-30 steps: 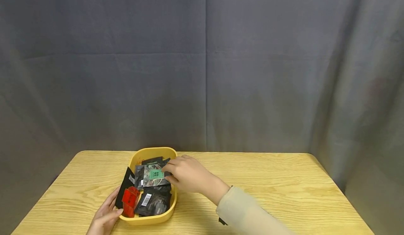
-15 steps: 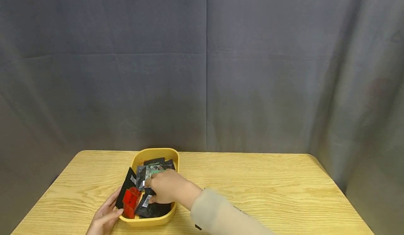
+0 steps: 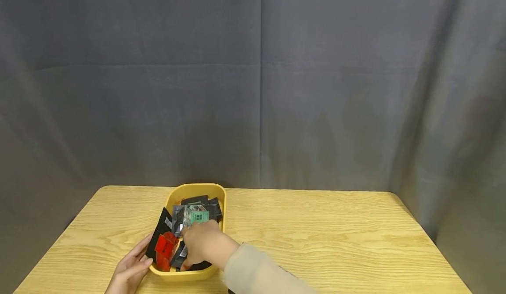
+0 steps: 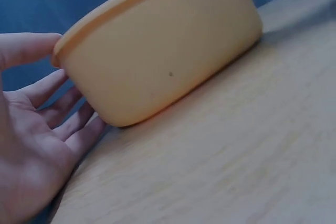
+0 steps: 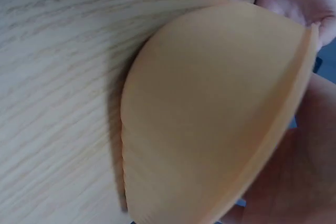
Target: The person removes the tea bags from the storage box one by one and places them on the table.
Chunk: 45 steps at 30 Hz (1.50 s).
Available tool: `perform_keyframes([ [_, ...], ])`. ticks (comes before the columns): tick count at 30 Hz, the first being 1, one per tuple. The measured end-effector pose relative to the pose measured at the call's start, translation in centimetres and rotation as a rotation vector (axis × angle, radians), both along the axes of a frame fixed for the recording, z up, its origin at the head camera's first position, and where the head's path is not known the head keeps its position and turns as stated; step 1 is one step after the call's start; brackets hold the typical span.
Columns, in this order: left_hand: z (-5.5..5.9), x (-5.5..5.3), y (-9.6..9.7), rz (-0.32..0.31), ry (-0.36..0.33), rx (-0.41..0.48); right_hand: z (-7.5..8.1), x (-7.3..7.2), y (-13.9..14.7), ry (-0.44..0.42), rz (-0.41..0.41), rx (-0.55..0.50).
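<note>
Your right hand (image 3: 201, 241) has shifted from the green-labelled packet (image 3: 199, 216) to the black barcoded packet (image 3: 179, 256) near the bin's front; that's likely your work now, though I can't tell whether you've pinched it. Your left hand (image 3: 128, 270), spread wide, touches the yellow bin (image 3: 186, 277). Counter (image 3: 316, 237) stretches rightward to its right edge, your roomier side.
</note>
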<state>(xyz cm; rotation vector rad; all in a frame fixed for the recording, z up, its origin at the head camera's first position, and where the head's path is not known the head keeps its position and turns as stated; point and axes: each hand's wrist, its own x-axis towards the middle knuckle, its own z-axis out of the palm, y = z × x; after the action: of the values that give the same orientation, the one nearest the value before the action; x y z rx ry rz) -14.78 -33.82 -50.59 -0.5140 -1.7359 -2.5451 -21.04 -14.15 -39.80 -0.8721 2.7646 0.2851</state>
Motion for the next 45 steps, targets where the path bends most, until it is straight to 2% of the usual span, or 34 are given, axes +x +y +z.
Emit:
perform_keyframes([
  [4, 0.1, 0.1, -0.2, -0.002, -0.021, -0.008, -0.6, 0.3, -0.4, 0.032, -0.008, 0.049],
  [9, 0.1, 0.0, -0.3, 0.050, -0.062, -0.047, -1.5, 0.4, -0.6, 0.044, -0.002, 0.104],
  [18, 0.0, -0.1, -0.2, 0.112, -0.114, -0.097, -1.9, 0.3, -0.7, 0.043, 0.020, 0.089],
  [21, -0.1, -0.1, -0.2, 0.114, -0.110, -0.095, -1.8, 0.3, -0.6, 0.045, 0.026, 0.093],
  [27, -0.1, -0.1, -0.1, 0.099, -0.100, -0.093, -0.7, 0.3, -0.1, 0.030, 0.038, 0.044],
  [35, 0.6, -0.1, 0.2, 0.167, -0.196, -0.162, 1.7, 0.2, 0.5, 0.082, 0.082, -0.011],
  [37, 0.6, -0.1, 0.2, 0.158, -0.191, -0.155, 2.2, 0.2, 0.6, 0.093, 0.086, -0.025],
  [42, 0.2, -0.1, 0.0, 0.098, -0.106, -0.100, 3.0, -0.3, 1.0, 0.140, 0.100, -0.037],
  [45, 0.1, 0.0, -0.1, 0.100, -0.103, -0.100, 3.5, -0.6, 1.6, 0.186, 0.100, -0.046],
])
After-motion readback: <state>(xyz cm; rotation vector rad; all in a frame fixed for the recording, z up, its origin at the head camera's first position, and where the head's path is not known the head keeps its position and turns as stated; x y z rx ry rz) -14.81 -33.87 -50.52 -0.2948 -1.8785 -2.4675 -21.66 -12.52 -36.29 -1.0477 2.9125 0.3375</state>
